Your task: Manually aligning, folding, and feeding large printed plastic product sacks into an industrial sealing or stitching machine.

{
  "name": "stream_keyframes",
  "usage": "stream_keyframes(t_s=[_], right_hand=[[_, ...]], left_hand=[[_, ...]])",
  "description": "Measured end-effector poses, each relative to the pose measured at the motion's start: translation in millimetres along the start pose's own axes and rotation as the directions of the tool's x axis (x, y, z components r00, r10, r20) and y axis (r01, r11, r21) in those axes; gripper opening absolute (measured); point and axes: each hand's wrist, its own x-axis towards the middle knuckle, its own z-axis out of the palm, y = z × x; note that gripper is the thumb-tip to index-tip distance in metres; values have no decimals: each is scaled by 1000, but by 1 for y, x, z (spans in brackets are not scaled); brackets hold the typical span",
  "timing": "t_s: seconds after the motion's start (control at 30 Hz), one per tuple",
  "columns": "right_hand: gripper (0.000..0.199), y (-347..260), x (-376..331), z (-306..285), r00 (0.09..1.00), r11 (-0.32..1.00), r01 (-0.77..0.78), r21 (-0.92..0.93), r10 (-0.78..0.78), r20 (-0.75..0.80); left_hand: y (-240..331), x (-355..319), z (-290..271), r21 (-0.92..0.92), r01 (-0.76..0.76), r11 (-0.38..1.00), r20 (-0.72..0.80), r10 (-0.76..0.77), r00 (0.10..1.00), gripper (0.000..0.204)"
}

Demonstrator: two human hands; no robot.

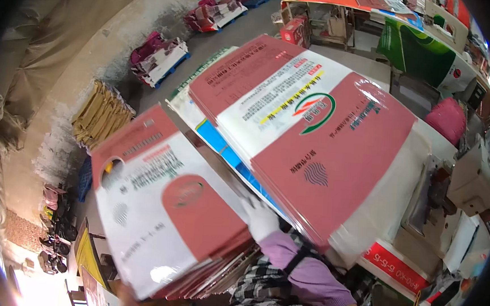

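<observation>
I am looking down at two thick stacks of flat printed sacks, glossy, in dull red and white with dark lettering. The nearer stack (pixel 162 204) tilts toward my lower left, with its fanned lower edges showing many layers. The larger stack (pixel 309 129) lies on a pale work table (pixel 390 191), reaching from the table's far left corner toward its near edge, with a blue-edged sack (pixel 223 146) peeking out underneath.

My right hand (pixel 260 216), in a white glove with a lilac sleeve (pixel 305 271) over the forearm, sits between the two stacks. Its fingers are curled in against the near edge of the larger stack and the right edge of the tilted one. I cannot tell how tightly it grips or which stack it truly holds. A small part of my left hand (pixel 126 303) shows at the bottom edge, under the lower corner of the tilted stack, seemingly propping it; how far its fingers close is hidden.

I judge these sacks slick and floppy singly, but heavy and fairly stiff as a bundle. The glossy faces would slide over each other, so a pinch on one edge would let layers fan out. A hold with one hand beneath the lower edge and the other clamping a side edge looks safest.

At the table's right end stands a beige sewing machine (pixel 470 180). More sack bundles (pixel 155 61) lie on the concrete floor beyond.
</observation>
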Motion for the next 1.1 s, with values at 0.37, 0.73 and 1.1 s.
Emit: stream_keyframes(t_s=[0.37, 0.73, 1.1], right_hand=[[32, 49, -134, -55, 954, 918, -299, 260, 281, 106], [36, 69, -217, -210, 701, 685, -382, 620, 652, -289], [27, 127, -194, -230, 535, 669, -692, 272, 728, -429]], left_hand=[[176, -60, 343, 447, -807, 387, 374, 739, 561, 42], [181, -241, 717, -372, -544, 752, 927, 272, -258, 16], [259, -229, 668, -412, -327, 850, 821, 502, 271, 18]])
